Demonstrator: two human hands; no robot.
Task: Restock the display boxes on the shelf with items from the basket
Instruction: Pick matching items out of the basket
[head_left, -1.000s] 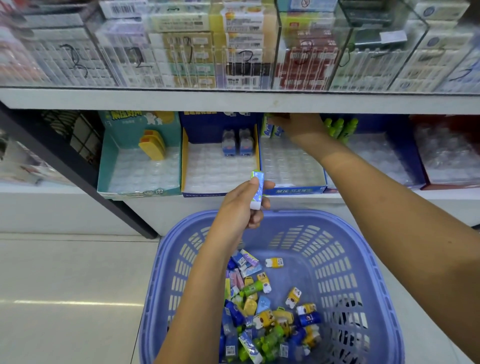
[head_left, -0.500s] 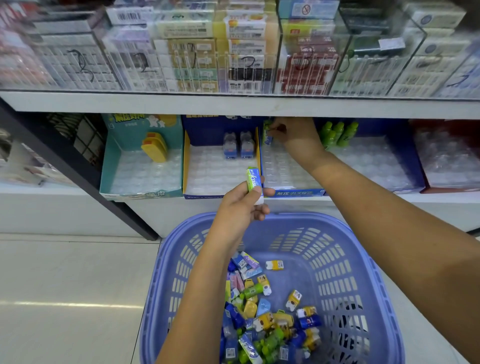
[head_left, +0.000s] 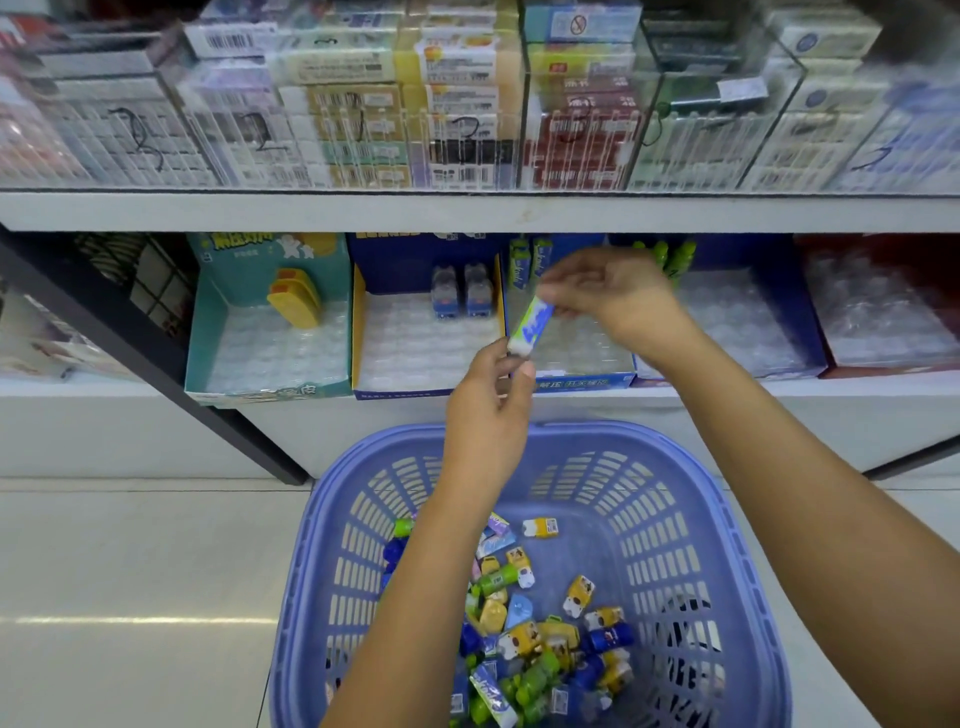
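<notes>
White shelving (head_left: 311, 210) ran along the wall, with clear cases of packets above and a row of open cardboard display boxes below. Beneath it sat the lavender slatted plastic basket (head_left: 597, 431), small mixed packs heaped in its bottom. Over the blue-fronted display box (head_left: 582, 383) the left hand (head_left: 485, 415) gripped the lower end of a slim green-and-blue wrapped stick pack (head_left: 532, 325), while the right hand's (head_left: 623, 299) fingers (head_left: 561, 301) pinched its top. I judged it light, stiff and glossy, best held by the ends. Two like packs (head_left: 524, 265) stood at the box's back, and the shelf edge overhead looked likely to crowd the reach.
</notes>
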